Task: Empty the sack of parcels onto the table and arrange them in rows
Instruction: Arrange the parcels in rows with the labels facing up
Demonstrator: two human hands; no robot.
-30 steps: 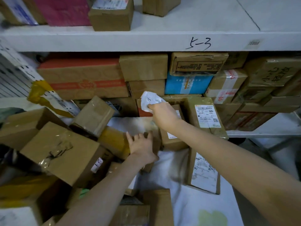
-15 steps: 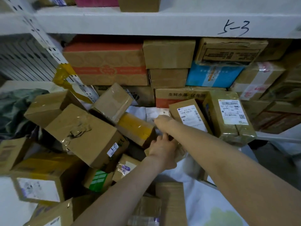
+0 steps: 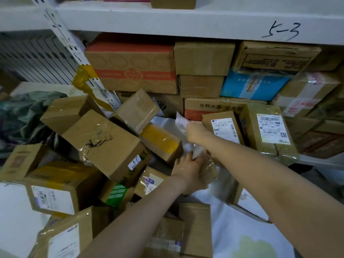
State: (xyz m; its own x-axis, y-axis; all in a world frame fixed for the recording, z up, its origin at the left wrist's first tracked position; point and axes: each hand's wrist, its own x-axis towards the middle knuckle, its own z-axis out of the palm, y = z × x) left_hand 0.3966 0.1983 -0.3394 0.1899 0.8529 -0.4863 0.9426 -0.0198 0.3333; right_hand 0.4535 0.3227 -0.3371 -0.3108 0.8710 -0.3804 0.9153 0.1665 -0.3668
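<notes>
We've got the right grip (image 3: 195, 131) bunched tight on a fold of the white sack (image 3: 230, 224), holding that fold up just in front of the cartons at the back. The rest of the sack lies spread out toward the lower right. The left grip (image 3: 188, 172) lies on a clear-taped parcel (image 3: 209, 169) below the right forearm. We honestly can't tell if the fingers wrap round it or only rest on top.

Room is tight. On the left the heap of parcels leans in. The big brown box (image 3: 104, 144) sits tilted with its corner down, and the yellow-taped parcel (image 3: 160, 140) has its edge just beside the left grip. On the right a labelled parcel (image 3: 223, 127) and a plastic-wrapped parcel (image 3: 268, 131) stand leaning against the stacked cartons, right next to the right forearm.

Behind it all, the red-banded carton (image 3: 130, 66) and its neighbours fill the space under the white shelf edge (image 3: 167, 21). The perforated upright (image 3: 74, 51) slants down into the heap. The only open patch is the sack cloth between and below our arms.
</notes>
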